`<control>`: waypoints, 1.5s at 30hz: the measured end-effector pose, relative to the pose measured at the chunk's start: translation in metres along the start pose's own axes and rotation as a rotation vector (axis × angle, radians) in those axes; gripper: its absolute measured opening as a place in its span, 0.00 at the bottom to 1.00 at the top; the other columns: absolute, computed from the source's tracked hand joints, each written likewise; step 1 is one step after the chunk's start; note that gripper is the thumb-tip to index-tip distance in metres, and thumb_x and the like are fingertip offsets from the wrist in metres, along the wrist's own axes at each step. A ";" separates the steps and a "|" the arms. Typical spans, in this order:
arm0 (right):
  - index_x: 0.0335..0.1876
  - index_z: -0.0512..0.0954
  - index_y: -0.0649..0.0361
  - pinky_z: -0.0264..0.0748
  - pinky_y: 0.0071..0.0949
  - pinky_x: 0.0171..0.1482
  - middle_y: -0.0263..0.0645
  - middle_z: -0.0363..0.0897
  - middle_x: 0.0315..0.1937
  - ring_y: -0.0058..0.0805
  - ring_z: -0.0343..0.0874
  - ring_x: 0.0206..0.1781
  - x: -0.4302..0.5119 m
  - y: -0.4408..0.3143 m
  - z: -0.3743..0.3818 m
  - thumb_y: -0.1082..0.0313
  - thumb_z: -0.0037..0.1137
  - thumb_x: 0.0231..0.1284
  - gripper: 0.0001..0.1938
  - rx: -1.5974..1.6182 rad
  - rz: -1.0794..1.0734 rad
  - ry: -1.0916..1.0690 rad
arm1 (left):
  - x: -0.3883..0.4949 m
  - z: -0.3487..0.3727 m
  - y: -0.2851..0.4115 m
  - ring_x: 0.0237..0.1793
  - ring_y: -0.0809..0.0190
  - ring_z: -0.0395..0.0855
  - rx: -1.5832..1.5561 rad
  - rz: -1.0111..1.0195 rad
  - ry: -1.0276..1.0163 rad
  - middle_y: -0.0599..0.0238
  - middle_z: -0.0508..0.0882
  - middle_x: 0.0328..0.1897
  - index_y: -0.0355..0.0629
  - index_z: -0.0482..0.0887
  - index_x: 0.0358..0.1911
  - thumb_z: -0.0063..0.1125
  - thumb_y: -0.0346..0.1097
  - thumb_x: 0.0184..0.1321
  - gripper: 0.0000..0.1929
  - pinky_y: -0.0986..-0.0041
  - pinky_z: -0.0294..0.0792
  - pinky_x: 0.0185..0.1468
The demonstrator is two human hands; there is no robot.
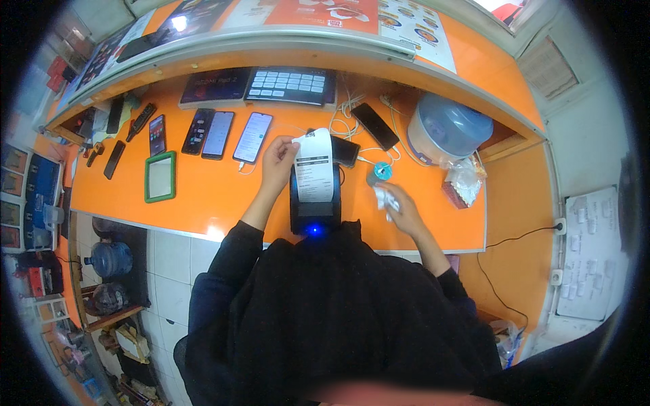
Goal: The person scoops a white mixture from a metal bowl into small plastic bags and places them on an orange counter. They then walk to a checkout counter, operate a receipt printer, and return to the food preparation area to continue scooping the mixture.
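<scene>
My left hand pinches the upper left edge of a printed paper receipt. The receipt's lower end lies over a black receipt printer, which shows a lit blue light. My right hand holds a crumpled white paper or tissue. Just beyond that hand stands a small container with a turquoise top. Behind the receipt, partly hidden, lies a dark phone with a white cable.
Several phones, one a lit phone, lie on the orange counter beside a green-framed panel. A tablet leans at the back. White cables run near a black phone. A clear-lidded tub and a plastic bag stand right.
</scene>
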State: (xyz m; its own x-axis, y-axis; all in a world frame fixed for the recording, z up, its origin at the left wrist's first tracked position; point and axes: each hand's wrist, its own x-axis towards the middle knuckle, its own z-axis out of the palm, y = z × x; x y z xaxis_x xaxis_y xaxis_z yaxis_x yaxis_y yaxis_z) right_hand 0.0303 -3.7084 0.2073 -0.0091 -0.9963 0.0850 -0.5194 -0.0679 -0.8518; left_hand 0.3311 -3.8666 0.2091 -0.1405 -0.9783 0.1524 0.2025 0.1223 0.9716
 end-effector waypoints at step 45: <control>0.49 0.81 0.62 0.74 0.29 0.52 0.36 0.82 0.44 0.27 0.79 0.47 0.182 -0.068 0.030 0.63 0.62 0.62 0.14 0.237 0.071 -0.435 | -0.109 -0.011 -0.014 0.52 0.54 0.77 0.992 0.448 -0.277 0.67 0.82 0.48 0.48 0.85 0.41 0.63 0.29 0.49 0.14 0.63 0.69 0.55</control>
State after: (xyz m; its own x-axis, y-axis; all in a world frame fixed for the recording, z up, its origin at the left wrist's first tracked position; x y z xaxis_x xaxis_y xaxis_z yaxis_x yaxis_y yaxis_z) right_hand 0.0900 -3.8871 0.2653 0.3460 -0.9249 -0.1577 -0.3213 0.0411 -0.9461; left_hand 0.3541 -3.7637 0.1766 -0.4841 -0.7570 0.4389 -0.5549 0.6534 0.5149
